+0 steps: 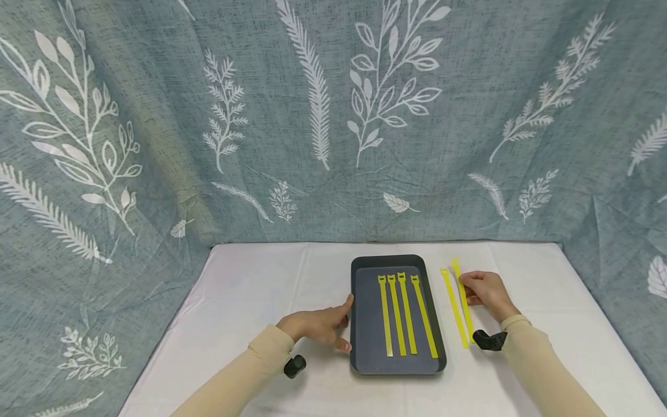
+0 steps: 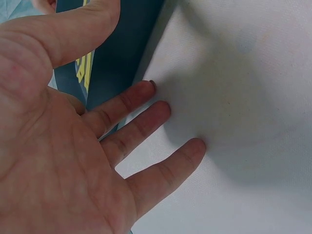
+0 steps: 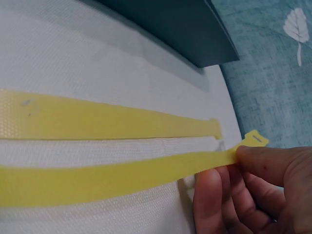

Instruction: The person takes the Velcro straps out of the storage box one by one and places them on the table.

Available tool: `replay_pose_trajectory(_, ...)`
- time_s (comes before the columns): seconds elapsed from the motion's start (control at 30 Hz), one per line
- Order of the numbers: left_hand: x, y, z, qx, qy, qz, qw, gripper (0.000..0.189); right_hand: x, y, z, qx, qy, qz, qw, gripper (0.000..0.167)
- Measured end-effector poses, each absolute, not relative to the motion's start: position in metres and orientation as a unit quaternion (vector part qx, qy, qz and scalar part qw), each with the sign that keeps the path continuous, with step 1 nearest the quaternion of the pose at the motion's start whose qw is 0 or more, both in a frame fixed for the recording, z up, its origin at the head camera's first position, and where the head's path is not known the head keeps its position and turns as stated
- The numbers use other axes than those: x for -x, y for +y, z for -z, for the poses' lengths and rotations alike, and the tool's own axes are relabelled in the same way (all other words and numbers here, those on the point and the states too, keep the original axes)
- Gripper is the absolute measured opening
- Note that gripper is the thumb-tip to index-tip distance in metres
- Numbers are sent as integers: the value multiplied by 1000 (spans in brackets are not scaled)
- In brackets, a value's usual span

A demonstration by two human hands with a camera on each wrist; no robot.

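My right hand [image 1: 487, 291] pinches a yellow hook-and-loop cable tie [image 3: 112, 180] near its slotted head, thumb on top. A second yellow cable tie [image 1: 454, 307] lies on the white cloth just left of it. Several more yellow ties [image 1: 406, 315] lie lengthwise in a dark grey tray [image 1: 367, 365], slotted heads toward the far end; the rightmost one slants. At the tray's left side is my left hand [image 1: 322, 326], fingertips right at the wall, with its fingers extended. In the left wrist view, the fingers [image 2: 161, 175] are spread and relaxed over the cloth.
A white cloth covers the table [image 1: 250, 301]. Behind and beside it hangs a blue-green curtain [image 1: 323, 202] with white leaf prints. Each wrist carries a small black camera, such as the one under the right sleeve [image 1: 490, 340].
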State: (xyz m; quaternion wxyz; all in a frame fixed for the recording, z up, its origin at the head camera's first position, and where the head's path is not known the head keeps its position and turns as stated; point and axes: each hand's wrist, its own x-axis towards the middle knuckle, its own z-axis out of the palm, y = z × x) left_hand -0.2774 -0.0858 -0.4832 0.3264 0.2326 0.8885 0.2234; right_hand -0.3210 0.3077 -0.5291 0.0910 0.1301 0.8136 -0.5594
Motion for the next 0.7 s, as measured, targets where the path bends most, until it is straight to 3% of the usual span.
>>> replay_pose_trajectory(0.7, 282, -87, 477, -231, 884, -229, 336, 113, 317, 305, 528, -121, 878, 457, 78, 33)
